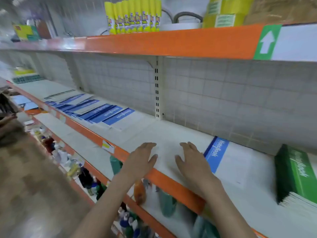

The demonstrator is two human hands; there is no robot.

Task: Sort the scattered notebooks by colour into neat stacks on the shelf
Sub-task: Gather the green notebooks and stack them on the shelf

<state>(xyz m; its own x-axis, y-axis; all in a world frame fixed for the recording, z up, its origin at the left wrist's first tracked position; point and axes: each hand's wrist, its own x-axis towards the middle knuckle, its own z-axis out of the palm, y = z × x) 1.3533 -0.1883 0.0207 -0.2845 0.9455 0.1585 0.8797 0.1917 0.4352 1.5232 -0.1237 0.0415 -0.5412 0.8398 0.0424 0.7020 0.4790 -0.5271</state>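
My left hand (141, 159) and my right hand (192, 160) hover side by side over a bare patch of the white shelf (164, 134), fingers straight, holding nothing. Just right of my right hand lies a blue-and-white notebook stack (228, 162), flat on the shelf. Further right stands a thick stack of green notebooks (295, 176). To the far left, several blue-and-white notebooks (96, 110) lie fanned out and overlapping along the same shelf.
The shelf has an orange front edge (171, 182). An upper shelf (171, 42) carries yellow glue sticks (133, 14) and yellow boxes. Lower shelves hold bottles and small items (130, 219). Another person's hand (6, 117) shows at the left edge.
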